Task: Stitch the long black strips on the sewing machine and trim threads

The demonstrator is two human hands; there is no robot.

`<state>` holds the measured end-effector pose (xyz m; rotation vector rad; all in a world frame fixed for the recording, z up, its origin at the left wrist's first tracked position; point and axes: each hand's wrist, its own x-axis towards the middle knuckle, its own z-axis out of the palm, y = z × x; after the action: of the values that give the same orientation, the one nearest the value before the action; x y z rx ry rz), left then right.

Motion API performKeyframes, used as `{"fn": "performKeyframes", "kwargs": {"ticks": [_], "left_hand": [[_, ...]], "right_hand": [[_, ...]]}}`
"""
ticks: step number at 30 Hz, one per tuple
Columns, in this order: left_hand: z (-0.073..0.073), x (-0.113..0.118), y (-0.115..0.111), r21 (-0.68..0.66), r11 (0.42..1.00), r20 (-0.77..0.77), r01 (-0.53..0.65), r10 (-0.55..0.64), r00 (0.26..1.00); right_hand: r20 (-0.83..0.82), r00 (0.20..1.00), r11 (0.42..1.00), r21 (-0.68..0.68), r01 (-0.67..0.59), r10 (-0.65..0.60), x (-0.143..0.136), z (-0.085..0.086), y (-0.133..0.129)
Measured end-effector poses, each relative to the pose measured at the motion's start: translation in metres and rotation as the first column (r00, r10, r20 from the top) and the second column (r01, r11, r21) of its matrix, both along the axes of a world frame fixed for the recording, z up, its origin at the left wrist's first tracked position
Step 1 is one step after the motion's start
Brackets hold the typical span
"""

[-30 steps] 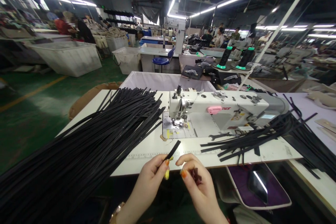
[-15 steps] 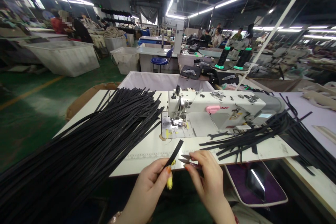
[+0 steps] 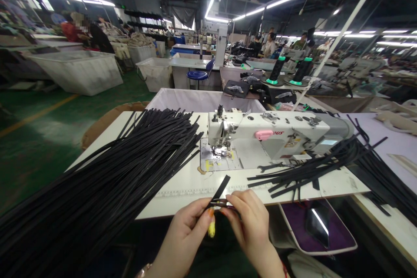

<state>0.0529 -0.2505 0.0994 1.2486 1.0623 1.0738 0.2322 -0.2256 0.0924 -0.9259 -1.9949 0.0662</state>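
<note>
Near the front edge of the white sewing table (image 3: 182, 202), my left hand (image 3: 190, 226) pinches a short black strip (image 3: 222, 186) that points up and to the right. Something yellow (image 3: 211, 228) sticks out below my left thumb. My right hand (image 3: 249, 221) grips small thread snips (image 3: 219, 203), whose blades lie at the strip beside my left fingertips. A large bundle of long black strips (image 3: 130, 160) covers the table's left side. Behind my hands stands a white sewing machine (image 3: 270, 128) with a pink piece on its front.
More black strips (image 3: 302, 173) lie at the right, by a wrench (image 3: 271, 167). A purple tray (image 3: 339, 241) holding a dark phone-like object is below the table edge. Bins, a blue stool (image 3: 197, 75), thread cones (image 3: 277, 71) and several people are behind.
My right hand has moved left toward my left hand, bringing the snips from beside the strip onto it. The blades, apart before, now look closer together.
</note>
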Motion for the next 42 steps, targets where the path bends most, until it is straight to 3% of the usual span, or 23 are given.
{"fn": "performKeyframes", "kwargs": {"ticks": [4,9,13,17,21,27,36,42], "left_hand": [[-0.002,0.001,0.002,0.038,0.999,-0.023,-0.003,0.004,1.000],[0.000,0.000,0.005,0.147,0.988,-0.116,-0.046,0.064,0.991],[0.000,-0.001,0.003,-0.006,0.999,-0.074,-0.039,0.038,0.997],[0.000,0.001,0.002,-0.136,0.989,0.041,0.057,-0.052,0.998],[0.006,0.004,0.003,-0.136,0.988,0.089,0.077,-0.066,0.994],[0.010,0.003,0.002,-0.115,0.991,0.080,0.065,-0.056,0.995],[0.007,0.005,0.003,-0.144,0.987,0.090,0.070,-0.058,0.994],[0.005,0.004,0.002,-0.150,0.985,0.113,0.090,-0.073,0.991]], "right_hand": [[-0.081,0.996,0.999,-0.006,-0.042,0.041,-0.001,-0.001,0.001],[-0.363,0.932,0.997,-0.078,-0.009,-0.020,0.001,-0.009,-0.002],[-0.508,0.850,0.986,-0.152,0.070,-0.139,0.006,-0.015,-0.005],[-0.360,0.926,0.988,-0.143,0.061,-0.109,0.006,-0.008,-0.004],[-0.158,0.987,0.995,-0.095,0.006,-0.021,0.000,0.001,-0.002],[-0.055,0.998,0.996,-0.089,0.025,-0.030,-0.006,0.005,-0.003],[-0.051,0.999,0.993,-0.118,0.003,-0.009,-0.005,0.004,-0.003],[-0.294,0.956,0.969,-0.237,-0.063,-0.010,-0.005,0.003,-0.005]]}}
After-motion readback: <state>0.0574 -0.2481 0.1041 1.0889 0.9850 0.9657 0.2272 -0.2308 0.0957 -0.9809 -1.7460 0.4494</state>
